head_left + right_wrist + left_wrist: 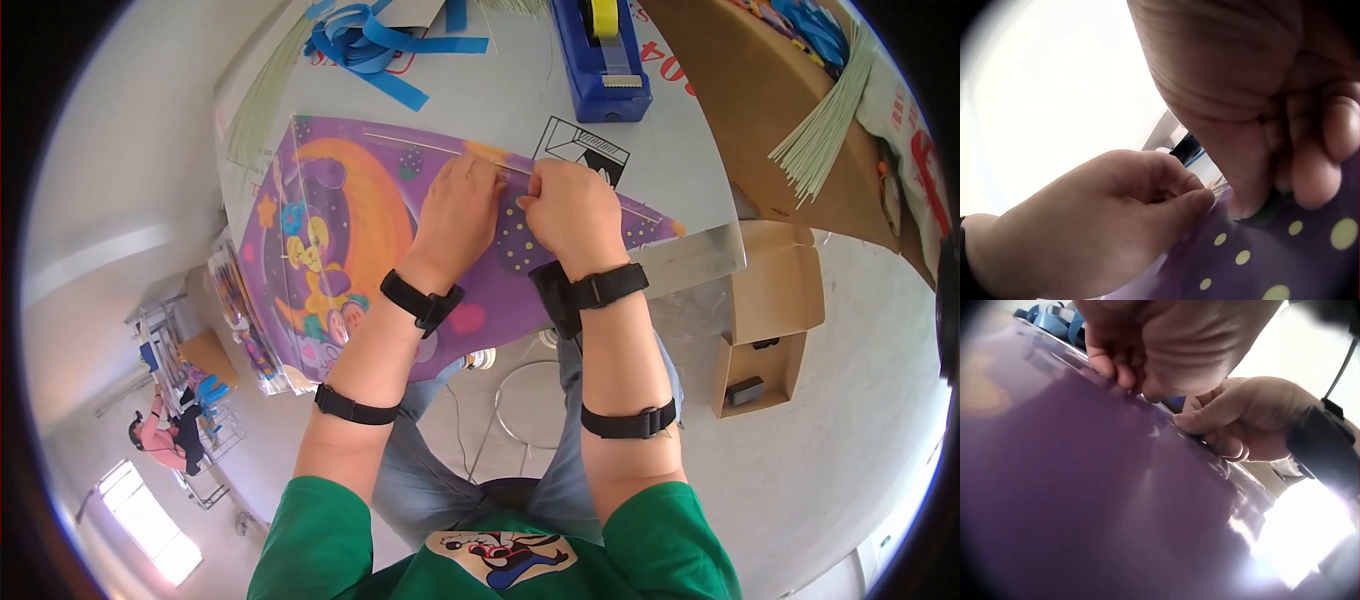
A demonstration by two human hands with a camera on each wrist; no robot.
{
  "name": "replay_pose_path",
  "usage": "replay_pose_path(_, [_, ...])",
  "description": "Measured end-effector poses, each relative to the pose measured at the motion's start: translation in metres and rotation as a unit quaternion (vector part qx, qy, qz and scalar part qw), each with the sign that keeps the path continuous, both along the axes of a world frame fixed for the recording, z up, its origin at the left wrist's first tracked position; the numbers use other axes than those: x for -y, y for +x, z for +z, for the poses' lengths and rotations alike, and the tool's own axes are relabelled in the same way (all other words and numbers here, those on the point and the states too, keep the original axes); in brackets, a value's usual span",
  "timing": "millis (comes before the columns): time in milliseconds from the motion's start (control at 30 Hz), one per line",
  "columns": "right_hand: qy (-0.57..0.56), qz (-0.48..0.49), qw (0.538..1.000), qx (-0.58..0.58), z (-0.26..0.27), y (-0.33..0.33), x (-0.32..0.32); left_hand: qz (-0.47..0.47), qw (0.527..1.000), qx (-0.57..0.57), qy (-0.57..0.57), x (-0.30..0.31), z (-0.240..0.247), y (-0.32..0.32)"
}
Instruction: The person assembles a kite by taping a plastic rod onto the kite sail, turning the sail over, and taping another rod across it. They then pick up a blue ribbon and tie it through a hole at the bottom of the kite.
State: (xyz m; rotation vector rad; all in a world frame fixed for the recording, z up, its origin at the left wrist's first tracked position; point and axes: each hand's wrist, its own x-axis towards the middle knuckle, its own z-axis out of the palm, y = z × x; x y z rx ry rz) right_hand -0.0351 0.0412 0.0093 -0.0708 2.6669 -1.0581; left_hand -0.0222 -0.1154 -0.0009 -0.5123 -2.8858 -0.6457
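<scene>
A purple printed sheet (465, 285) with an orange moon and a yellow cartoon figure lies across the front of the table, its long far edge slanting down to the right. Along that edge runs a thin pale rod (405, 142). My left hand (460, 215) pinches the far edge near its middle, fingers curled. Close beside it on the right, my right hand (580, 215) pinches the same edge between thumb and fingers. In the left wrist view the right hand's thumb (1192, 422) presses on the sheet's edge. The fingertips partly hide the rod.
Beyond the sheet are a blue tape dispenser (610, 80) and blue ribbon (370, 50). Bundles of thin pale sticks (815, 150) lie at the right and far left. An open cardboard box (765, 375) is on the floor at right. Another person (165, 435) is at the far left.
</scene>
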Motion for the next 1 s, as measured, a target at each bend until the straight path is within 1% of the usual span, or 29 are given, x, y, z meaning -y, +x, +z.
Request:
replay_pose_path(67, [0.003, -0.001, 1.0, 0.003, 0.0, 0.0, 0.0, 0.005, 1.0, 0.004, 0.012, 0.002, -0.002, -0.001])
replay_pose_path(133, [0.006, 0.0, 1.0, -0.002, 0.001, 0.0, 0.0, 0.015, 0.998, 0.044, 0.039, 0.005, -0.004, -0.002])
replay_pose_path(267, [0.007, -0.001, 1.0, -0.002, 0.002, -0.002, 0.0, 0.008, 0.999, 0.023, 0.027, 0.005, -0.005, -0.003])
replay_pose_path(333, [0.03, 0.032, 0.998, 0.038, 0.006, -0.004, -0.001, 0.013, 0.999, 0.014, 0.028, 0.004, -0.006, -0.002])
replay_pose_path(467, [0.025, 0.031, 0.999, 0.035, 0.007, -0.003, -0.002, 0.023, 0.999, 0.023, 0.021, 0.003, -0.002, -0.003])
replay_pose_path(533, [0.026, 0.03, 0.999, 0.03, 0.006, -0.003, -0.002, 0.022, 0.994, 0.067, 0.079, 0.005, 0.004, -0.004])
replay_pose_path(667, [0.025, 0.033, 0.998, 0.044, 0.007, -0.004, -0.002, 0.027, 0.99, 0.088, 0.109, 0.009, 0.009, -0.003])
replay_pose_path(767, [0.022, 0.031, 0.999, 0.037, 0.006, -0.003, -0.003, 0.02, 0.988, 0.06, 0.138, 0.011, 0.006, -0.002])
replay_pose_path(833, [0.01, 0.019, 1.0, 0.017, 0.005, -0.002, -0.003, 0.053, 0.98, 0.105, 0.161, 0.012, 0.005, 0.001])
replay_pose_path(867, [0.01, 0.021, 1.0, 0.017, 0.004, -0.002, -0.003, 0.055, 0.98, 0.105, 0.161, 0.012, 0.005, 0.002])
replay_pose_path(933, [-0.024, -0.004, 1.0, 0.006, 0.002, -0.003, -0.003, 0.066, 0.972, 0.111, 0.197, 0.011, 0.005, 0.003])
replay_pose_path(967, [-0.024, -0.002, 1.0, 0.006, 0.001, -0.002, -0.002, 0.068, 0.972, 0.11, 0.197, 0.013, 0.004, 0.004])
replay_pose_path(1000, [-0.064, -0.016, 0.998, 0.002, -0.001, -0.002, -0.001, 0.08, 0.973, 0.081, 0.199, 0.016, 0.0, 0.004])
